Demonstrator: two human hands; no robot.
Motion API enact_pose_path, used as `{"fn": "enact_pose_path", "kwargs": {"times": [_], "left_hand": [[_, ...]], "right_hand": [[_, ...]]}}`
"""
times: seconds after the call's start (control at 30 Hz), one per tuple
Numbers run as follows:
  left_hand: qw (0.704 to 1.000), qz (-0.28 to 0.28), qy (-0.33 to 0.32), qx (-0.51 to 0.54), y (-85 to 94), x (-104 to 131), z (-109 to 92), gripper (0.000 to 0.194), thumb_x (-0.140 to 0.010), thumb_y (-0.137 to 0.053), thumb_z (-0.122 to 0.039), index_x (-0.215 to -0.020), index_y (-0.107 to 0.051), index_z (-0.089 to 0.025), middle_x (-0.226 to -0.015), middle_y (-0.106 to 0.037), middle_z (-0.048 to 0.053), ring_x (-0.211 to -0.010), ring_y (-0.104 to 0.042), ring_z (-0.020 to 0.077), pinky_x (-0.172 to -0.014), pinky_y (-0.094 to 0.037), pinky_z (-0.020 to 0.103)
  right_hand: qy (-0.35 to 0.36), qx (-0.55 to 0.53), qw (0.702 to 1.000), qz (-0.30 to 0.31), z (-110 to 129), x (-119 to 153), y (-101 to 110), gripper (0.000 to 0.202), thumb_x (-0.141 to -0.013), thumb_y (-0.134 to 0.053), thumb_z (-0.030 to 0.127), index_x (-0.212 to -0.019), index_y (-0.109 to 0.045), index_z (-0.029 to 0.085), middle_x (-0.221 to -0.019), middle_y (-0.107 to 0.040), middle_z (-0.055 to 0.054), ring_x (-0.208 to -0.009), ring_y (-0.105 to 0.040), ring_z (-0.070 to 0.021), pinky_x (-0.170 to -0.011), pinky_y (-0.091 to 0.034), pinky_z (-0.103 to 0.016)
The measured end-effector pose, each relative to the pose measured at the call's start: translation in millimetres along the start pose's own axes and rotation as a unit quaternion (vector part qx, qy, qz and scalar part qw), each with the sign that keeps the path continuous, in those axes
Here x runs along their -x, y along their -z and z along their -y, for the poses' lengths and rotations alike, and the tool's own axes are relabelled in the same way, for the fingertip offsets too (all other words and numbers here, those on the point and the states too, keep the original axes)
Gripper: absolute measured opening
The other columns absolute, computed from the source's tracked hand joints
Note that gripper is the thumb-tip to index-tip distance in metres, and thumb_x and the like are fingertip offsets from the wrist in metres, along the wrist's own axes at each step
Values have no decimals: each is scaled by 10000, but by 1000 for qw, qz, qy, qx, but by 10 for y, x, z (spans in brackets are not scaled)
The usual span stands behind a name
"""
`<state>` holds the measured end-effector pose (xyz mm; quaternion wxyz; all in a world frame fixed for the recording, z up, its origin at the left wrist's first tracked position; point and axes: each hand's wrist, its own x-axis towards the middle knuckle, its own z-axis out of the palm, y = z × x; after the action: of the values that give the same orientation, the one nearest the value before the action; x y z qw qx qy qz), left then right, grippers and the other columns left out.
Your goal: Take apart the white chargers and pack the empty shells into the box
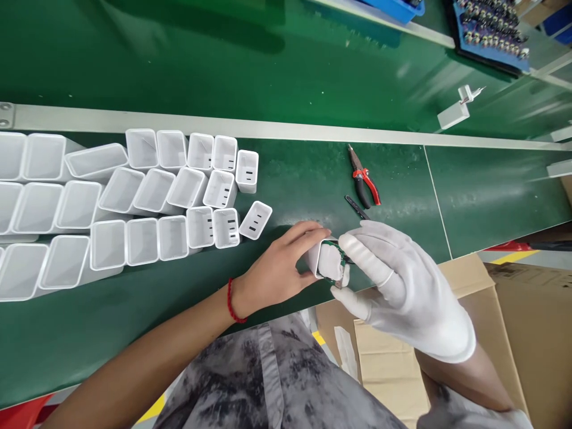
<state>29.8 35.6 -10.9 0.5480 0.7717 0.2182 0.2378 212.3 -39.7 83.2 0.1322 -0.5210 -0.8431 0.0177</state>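
Observation:
My bare left hand [279, 271] is closed around a white plastic housing [314, 257], its open end turned to the right. At that opening sits a circuit board [331, 262] with a green edge and a white pad-like face, partly inside the housing. My right hand [391, 277], in a white glove, grips the board by its outer edge between thumb and fingers. How deep the board sits is hidden by the housing wall. Just beyond the glove lie black tweezers [356, 207], and past them red-and-black pliers [364, 177].
Rows of open white housings [107, 244] cover the left of the green bench [295, 173]. A metal rail [277, 130] runs along the back. Beneath my right arm stands an open cardboard box [473, 310]. A blue tray of small parts [491, 36] rests at the upper right.

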Motion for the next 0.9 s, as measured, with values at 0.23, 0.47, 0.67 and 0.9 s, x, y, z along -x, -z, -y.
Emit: {"fn": "enact_pose_path", "kwargs": {"times": [0.23,0.47,0.67,0.9], "left_hand": [[1000,9,-12,-22,-17,-12,-25,488,-821,-667,-106,-1280,-532,-205,-1338,-546,99,-1268,-556,242,-1087,-489,351],[996,-73,22,42,-75,-14,-14,563,-756,-812,-231,-1253,-549,-207,-1271,-602,82,-1183,-607,237,-1040,-522,363],[996,-85,-12,5,-118,-12,-14,530,-777,-764,-163,-1263,-554,-193,-1309,-611,96,-1243,-576,238,-1095,-476,363],[996,-90,-16,-4,-190,56,-13,544,-794,-699,-94,-1306,-544,-192,-1340,-597,80,-1254,-574,201,-1086,-477,292]], "right_hand": [[-20,51,998,35,78,-36,-50,411,-835,-662,218,-1231,-577,150,-1016,-683,-130,-952,-645,-294,-929,-554,-536],[-217,-187,947,-144,105,166,-210,807,-794,-731,520,-1492,-378,322,-1390,-532,-134,-1290,-532,-381,-1069,-451,-631],[-369,-506,775,-87,282,262,-694,677,-883,-598,567,-1476,-407,302,-1414,-555,-91,-1292,-558,-276,-1064,-497,-484],[-405,-525,735,-140,366,189,-922,501,-879,-629,497,-1328,-585,280,-1451,-525,-67,-969,-678,-200,-829,-605,-341]]}}
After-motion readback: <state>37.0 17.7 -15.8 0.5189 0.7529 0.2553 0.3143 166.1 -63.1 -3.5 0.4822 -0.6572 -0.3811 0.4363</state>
